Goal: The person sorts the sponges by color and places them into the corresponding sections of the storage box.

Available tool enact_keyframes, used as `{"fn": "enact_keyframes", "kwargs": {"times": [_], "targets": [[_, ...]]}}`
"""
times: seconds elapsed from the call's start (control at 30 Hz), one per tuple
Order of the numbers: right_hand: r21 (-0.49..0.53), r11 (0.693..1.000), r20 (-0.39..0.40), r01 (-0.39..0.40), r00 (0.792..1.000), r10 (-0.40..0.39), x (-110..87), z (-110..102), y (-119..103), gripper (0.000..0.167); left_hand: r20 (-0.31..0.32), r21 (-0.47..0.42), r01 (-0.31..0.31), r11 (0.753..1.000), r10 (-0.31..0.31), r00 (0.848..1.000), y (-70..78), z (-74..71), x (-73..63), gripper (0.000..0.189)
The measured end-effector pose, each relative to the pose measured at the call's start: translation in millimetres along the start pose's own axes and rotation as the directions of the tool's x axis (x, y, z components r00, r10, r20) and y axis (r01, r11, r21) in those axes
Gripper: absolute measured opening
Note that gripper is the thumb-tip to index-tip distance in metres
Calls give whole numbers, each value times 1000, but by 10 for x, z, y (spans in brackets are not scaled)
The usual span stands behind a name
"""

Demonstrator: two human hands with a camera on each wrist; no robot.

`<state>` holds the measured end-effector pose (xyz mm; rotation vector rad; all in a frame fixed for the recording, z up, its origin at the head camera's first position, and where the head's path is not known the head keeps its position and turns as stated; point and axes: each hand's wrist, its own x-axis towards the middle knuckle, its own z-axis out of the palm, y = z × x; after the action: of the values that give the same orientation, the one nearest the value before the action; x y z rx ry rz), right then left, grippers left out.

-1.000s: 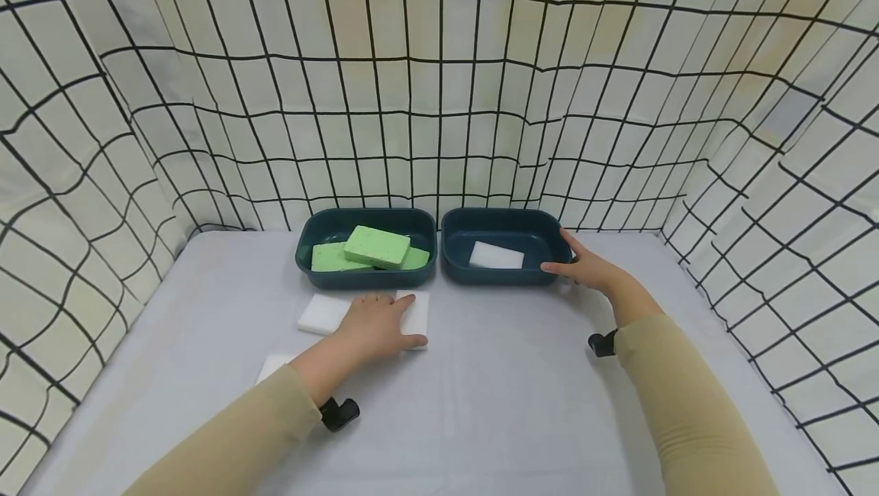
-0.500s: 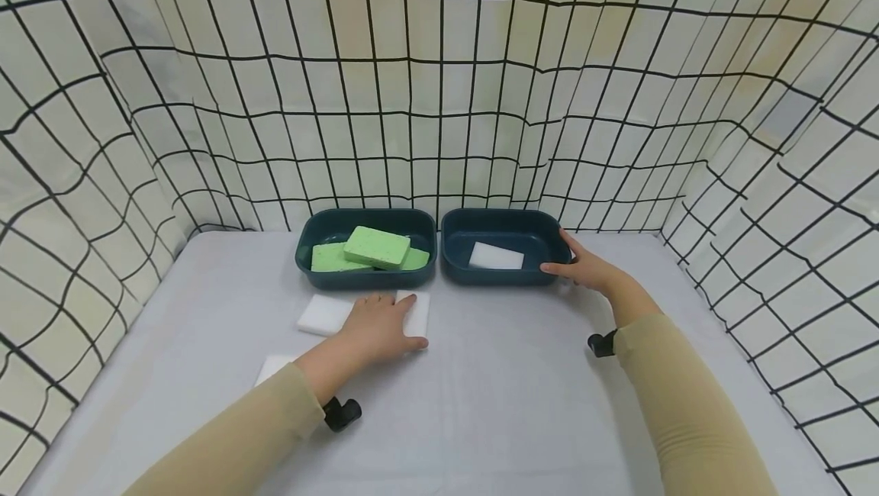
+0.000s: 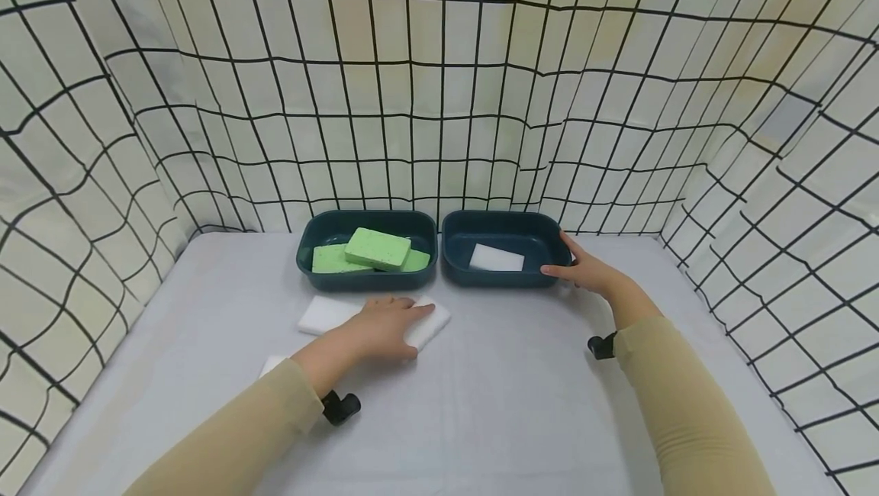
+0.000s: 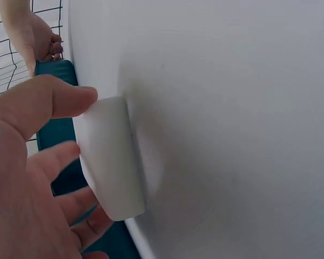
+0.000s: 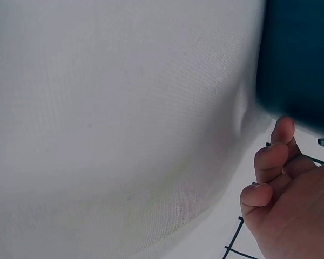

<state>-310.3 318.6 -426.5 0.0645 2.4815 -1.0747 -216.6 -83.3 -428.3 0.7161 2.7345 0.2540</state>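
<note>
My left hand [image 3: 386, 330] holds a white sponge [image 3: 429, 322] by its edges at the table, in front of the two bins. In the left wrist view, the thumb lies at one end of that sponge [image 4: 110, 156] and the fingers reach along its far side. My right hand [image 3: 584, 265] grips the right end of a dark teal bin [image 3: 504, 278], thumb at the front and fingers round the side. The right wrist view shows curled fingers [image 5: 270, 162] against the bin's corner [image 5: 297, 65]. Inside this bin lies one white sponge [image 3: 496, 258].
A second teal bin [image 3: 367, 281] stands close on the left, with several green sponges [image 3: 377, 249] piled in it. Another white sponge [image 3: 326, 315] lies left of my left hand, and a further white piece [image 3: 272, 363] is partly hidden by the sleeve. Black netting [image 3: 439, 114] surrounds the table.
The sponge in my left hand has turned and shifted a little to the right, its far end now pointing right. My right hand and both bins have stayed in place.
</note>
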Motion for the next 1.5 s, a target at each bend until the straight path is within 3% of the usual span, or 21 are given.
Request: {"fn": "enact_keyframes", "kwargs": {"times": [0.17, 0.3, 0.43, 0.77, 1.1, 1.5], "targets": [[1, 1000, 3, 9, 1000, -9, -17, 14, -14, 110, 32, 11, -80, 997, 79, 996, -1, -28, 6, 74], [-15, 1000, -7, 20, 1000, -20, -56, 38, -41, 105, 49, 10, -108, 994, 107, 993, 12, -47, -2, 71], [-8, 1000, -8, 11, 1000, -11, -40, 26, -24, 106, 24, 9, -116, 993, 116, 993, -15, -29, -9, 69], [-15, 1000, -6, 18, 1000, -18, -65, 25, -38, 103, -148, 85, 13, 996, 0, 989, -98, 43, -198, 74], [-20, 1000, -8, 19, 1000, -19, -74, 20, -74, 104, -202, 69, 61, 996, -46, 978, -69, 87, -337, 67], [-45, 999, -16, 22, 1000, -22, -67, 27, -42, 102, -217, 43, 87, 995, -76, 973, -14, 125, -291, 66]]}}
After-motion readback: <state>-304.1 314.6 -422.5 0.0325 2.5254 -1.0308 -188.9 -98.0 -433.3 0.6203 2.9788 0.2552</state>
